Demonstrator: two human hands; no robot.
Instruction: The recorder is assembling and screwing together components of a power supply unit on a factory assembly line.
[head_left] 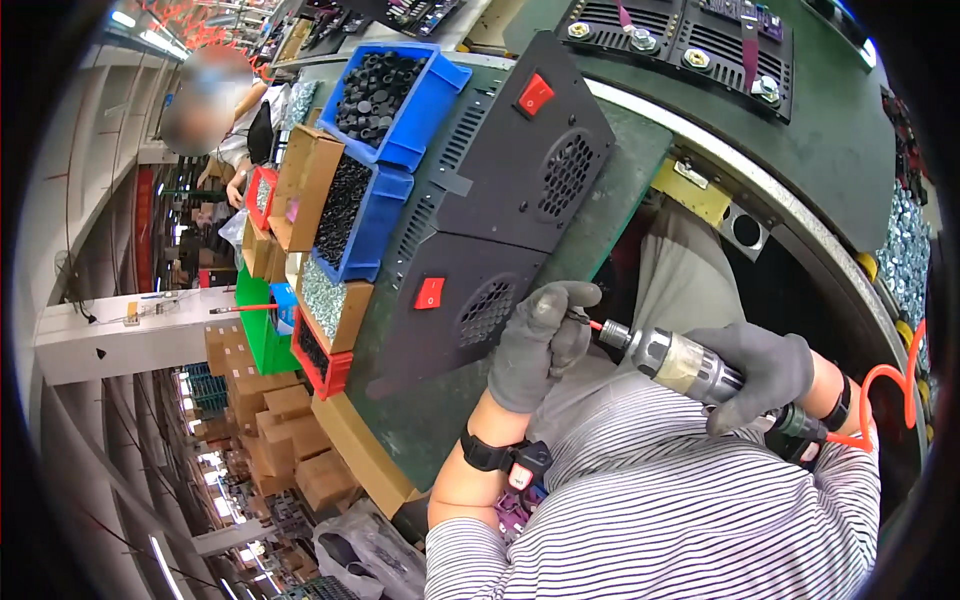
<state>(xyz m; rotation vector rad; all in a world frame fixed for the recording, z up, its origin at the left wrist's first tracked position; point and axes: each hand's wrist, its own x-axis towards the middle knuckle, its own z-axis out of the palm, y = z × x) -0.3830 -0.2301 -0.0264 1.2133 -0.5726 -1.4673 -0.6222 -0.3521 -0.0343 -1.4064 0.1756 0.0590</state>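
My right hand (765, 372), in a grey glove, is wrapped round a power screwdriver (685, 366) with a silver and black body. A red coiled hose (875, 385) runs from its rear end. The driver lies level over my lap, and its thin bit points at my left hand (543, 342). Also gloved in grey, my left hand has its fingers pinched together right at the bit's tip. Something small and dark shows at those fingertips, too small to name. Beyond it lie two black metal panels (520, 165), each with a red rocker switch (429, 293) and a round vent grille.
Blue bins (420, 130) of black caps and small black parts line the bench's left side. Nearby are a carton of screws (325, 300) and a red bin (335, 372). More black panels (690, 60) with hex nuts lie at the top. A person (235, 130) works at the far left.
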